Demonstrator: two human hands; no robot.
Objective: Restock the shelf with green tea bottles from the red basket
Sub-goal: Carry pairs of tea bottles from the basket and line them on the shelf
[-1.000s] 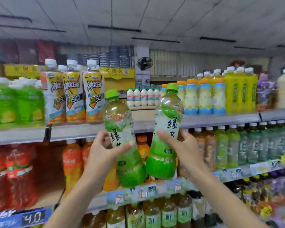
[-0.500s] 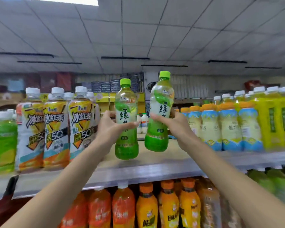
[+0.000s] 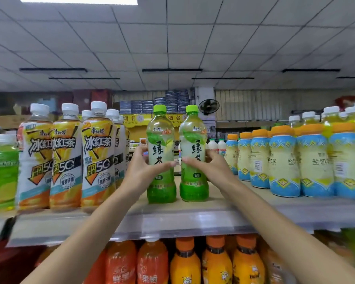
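We see two green tea bottles standing upright, just beside each other, on the top shelf (image 3: 193, 214) near its front edge, in the gap between the iced tea bottles (image 3: 96, 160) toward its left end and the orange-capped blue-and-cream bottles (image 3: 283, 160) toward its right end. Our left hand (image 3: 143, 169) is wrapped around the middle of the left green tea bottle (image 3: 161, 181), and our right hand (image 3: 211, 167) grips the right green tea bottle (image 3: 194, 181) the same way, the two thumbs almost meeting between them. Below the shelf's front edge stands a row of orange drink bottles (image 3: 184, 263).
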